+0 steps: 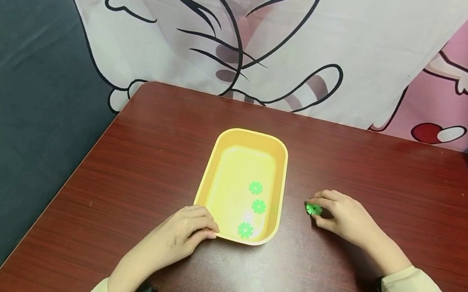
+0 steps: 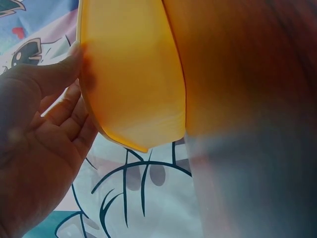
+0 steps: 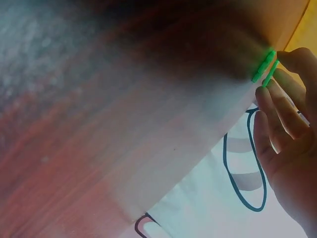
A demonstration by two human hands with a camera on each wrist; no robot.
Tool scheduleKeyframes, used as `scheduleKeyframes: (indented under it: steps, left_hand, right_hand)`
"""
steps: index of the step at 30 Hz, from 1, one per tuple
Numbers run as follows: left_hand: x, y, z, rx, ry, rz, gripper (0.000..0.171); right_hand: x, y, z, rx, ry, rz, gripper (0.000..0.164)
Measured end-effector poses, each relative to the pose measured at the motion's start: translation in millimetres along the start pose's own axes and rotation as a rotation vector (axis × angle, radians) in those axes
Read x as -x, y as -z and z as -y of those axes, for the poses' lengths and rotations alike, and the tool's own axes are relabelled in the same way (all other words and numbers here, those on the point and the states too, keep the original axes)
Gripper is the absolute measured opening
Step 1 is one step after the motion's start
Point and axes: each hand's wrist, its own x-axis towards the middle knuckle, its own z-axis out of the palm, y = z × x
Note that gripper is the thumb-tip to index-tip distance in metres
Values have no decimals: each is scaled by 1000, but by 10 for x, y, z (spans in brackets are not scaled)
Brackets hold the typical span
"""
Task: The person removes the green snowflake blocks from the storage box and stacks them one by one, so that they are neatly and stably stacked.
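Note:
My left hand [image 1: 181,230] grips the near left corner of a yellow tray [image 1: 204,182], which stands on the table. Seen from the left wrist, the thumb of that hand [image 2: 49,114] lies against the rim of the tray [image 2: 133,74]. Three green flower-shaped discs [image 1: 256,188] lie flat inside, toward the tray's right side. To the right of the tray, my right hand [image 1: 343,217] pinches another green flower-shaped disc [image 1: 312,209] low over the tabletop. In the right wrist view, two thin green edges [image 3: 263,67] show side by side at the fingertips.
The dark red-brown wooden table [image 1: 144,152] has a glossy top with rounded back corners. Behind it hangs a white and pink cloth [image 1: 371,45] with cartoon cats. A dark green-grey surface [image 1: 13,104] lies beyond the table's left edge.

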Motion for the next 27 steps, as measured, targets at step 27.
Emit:
scheduleKeyframes:
  steps: [27]
  left_hand:
    - [-7, -6, 11, -4, -23, -10, 2]
  right_hand:
    - [-21, -1, -19, -35, -8, 69, 42]
